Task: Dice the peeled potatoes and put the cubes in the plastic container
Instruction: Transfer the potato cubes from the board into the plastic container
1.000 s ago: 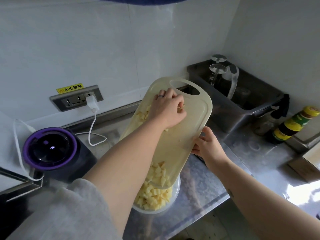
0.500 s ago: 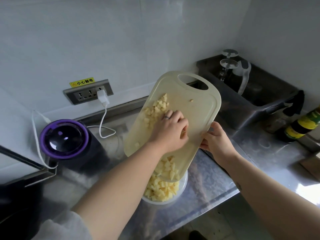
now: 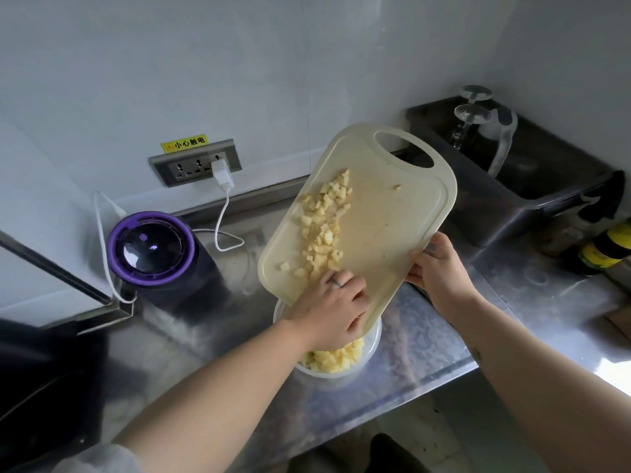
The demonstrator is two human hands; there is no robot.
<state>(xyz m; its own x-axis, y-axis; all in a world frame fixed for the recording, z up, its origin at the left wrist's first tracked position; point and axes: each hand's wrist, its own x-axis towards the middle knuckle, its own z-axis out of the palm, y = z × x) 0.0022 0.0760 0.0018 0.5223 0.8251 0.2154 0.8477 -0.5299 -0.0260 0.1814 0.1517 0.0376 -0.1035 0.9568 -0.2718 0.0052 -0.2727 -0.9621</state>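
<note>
A cream cutting board (image 3: 386, 227) is tilted steeply, its low end over a clear plastic container (image 3: 373, 346) on the steel counter. Several potato cubes (image 3: 324, 230) lie in a strip down the board's left half. More cubes (image 3: 336, 361) fill the container. My left hand (image 3: 336, 312) rests on the board's low end with bent fingers, pushing cubes over the edge into the container. My right hand (image 3: 440, 271) grips the board's right edge and holds it up.
A purple-lidded appliance (image 3: 152, 250) stands left of the container. A wall socket (image 3: 196, 163) holds a white charger (image 3: 221, 172) whose cable trails on the counter. A dark tub (image 3: 512, 186) with upturned glasses (image 3: 473, 114) sits back right, with a bottle (image 3: 607, 247) beside it.
My left hand has slid down the board from near the handle to the low end, sweeping cubes into the container. A strip of cubes stays on the board's left half.
</note>
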